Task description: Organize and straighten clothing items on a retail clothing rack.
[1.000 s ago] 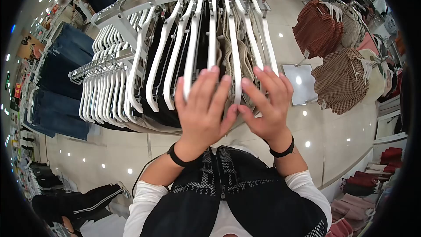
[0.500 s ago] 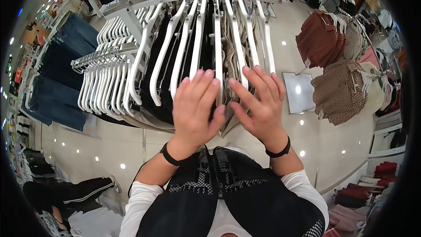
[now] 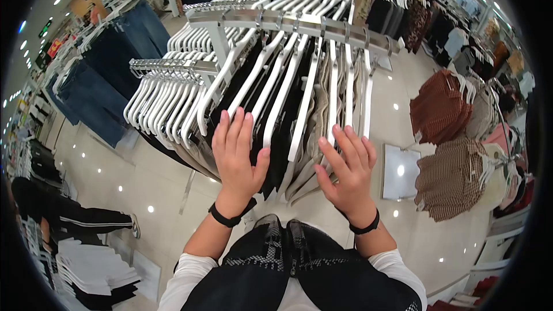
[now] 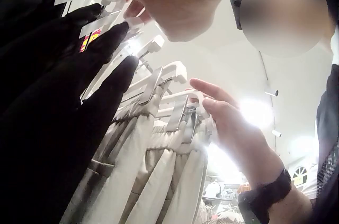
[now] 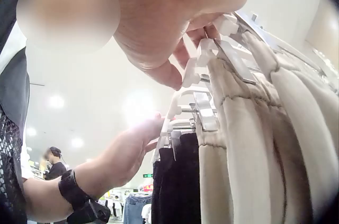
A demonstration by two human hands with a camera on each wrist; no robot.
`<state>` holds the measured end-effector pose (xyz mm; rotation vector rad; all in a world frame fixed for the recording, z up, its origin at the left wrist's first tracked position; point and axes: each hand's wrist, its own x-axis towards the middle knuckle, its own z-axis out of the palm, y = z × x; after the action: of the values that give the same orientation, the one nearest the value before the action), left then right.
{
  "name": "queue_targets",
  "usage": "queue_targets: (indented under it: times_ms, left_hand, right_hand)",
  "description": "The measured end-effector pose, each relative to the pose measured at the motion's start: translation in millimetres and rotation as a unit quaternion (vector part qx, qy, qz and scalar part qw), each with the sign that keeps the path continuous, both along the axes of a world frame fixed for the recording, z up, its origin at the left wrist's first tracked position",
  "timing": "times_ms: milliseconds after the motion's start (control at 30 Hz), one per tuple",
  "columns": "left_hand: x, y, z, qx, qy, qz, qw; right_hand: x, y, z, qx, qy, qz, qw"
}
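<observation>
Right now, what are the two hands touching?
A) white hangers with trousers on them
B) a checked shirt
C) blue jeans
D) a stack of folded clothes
A: the left hand and the right hand both lie with fairly straight fingers on the near ends of the white hangers, and the wrist views show the fingertips touching those ends.

Bright ceiling spotlights glare off the glossy floor [image 3: 144, 190]; the head view bends and darkens at its edges, wrist views backlit.
</observation>
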<state>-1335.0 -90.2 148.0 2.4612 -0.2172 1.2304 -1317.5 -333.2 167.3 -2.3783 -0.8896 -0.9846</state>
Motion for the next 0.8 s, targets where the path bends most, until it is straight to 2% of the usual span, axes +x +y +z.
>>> queue_targets:
  times_ms: [200, 800]
  left_hand:
    - [-18, -13, -18, 0.004, 0.009, 0.053, 0.999]
    - [-34, -22, -32, -0.034, 0.033, 0.058, 0.997]
  right_hand:
    - [3, -8, -6, 0.013, -0.001, 0.045, 0.999]
    - [3, -16, -3, 0.017, 0.023, 0.076, 0.997]
